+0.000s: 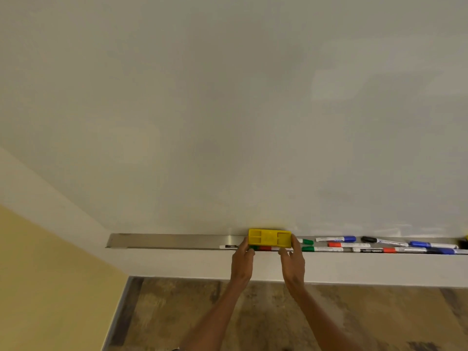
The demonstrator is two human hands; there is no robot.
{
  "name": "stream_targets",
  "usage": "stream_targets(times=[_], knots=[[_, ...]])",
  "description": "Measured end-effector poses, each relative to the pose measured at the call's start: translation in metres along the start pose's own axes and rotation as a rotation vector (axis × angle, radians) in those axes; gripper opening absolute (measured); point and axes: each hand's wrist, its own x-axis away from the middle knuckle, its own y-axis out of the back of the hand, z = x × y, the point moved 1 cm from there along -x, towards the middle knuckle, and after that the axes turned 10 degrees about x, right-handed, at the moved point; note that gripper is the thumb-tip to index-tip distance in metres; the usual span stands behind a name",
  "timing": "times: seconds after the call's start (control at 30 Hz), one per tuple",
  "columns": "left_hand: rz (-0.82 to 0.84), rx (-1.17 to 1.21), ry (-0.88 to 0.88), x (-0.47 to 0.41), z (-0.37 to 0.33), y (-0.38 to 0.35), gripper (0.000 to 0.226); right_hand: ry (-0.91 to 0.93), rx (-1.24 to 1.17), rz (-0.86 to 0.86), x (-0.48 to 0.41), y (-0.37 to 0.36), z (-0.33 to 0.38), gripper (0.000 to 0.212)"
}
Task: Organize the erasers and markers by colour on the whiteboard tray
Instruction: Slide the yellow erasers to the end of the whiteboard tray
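yellow eraser [269,238] is clamped between both hands over the tray [177,240], the left hand [242,262] closed on its 9 o'clock end and the right hand [293,262] on its 3 o'clock end. markers [367,245] in blue, red, green and black are strewn along the tray toward 3 o'clock. some markers are partly hidden under the eraser and fingers; the farthest are cut off at the edge.

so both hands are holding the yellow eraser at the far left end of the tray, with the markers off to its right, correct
Not quite. In the head view both hands, left hand and right hand, hold the yellow eraser near the tray's middle; its left end is bare. Most markers lie to its right.
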Motion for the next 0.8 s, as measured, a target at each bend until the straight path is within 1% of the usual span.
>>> stream_targets(times=[0.13,0.27,0.43,0.6,0.7,0.8], knots=[[-0.169,0.06,-0.024,0.002,0.005,0.054,0.039,0.086,0.018,0.019,0.028,-0.048,0.025,0.055],[-0.326,0.034,-0.013,-0.005,0.02,0.132,0.041,0.149,0.062,0.173,0.055,-0.113,0.05,0.062],[-0.455,-0.006,0.013,-0.009,0.04,0.223,0.04,0.152,0.053,0.425,0.078,-0.187,0.078,0.067],[-0.481,-0.02,0.037,-0.017,0.064,0.297,0.04,0.172,0.075,0.595,0.092,-0.254,0.099,0.068],[-0.463,-0.033,0.074,-0.028,0.075,0.326,0.042,0.175,0.09,0.656,0.096,-0.286,0.107,0.065],[-0.469,-0.029,0.07,-0.04,0.085,0.349,0.045,0.18,0.104,0.698,0.096,-0.313,0.114,0.061]])
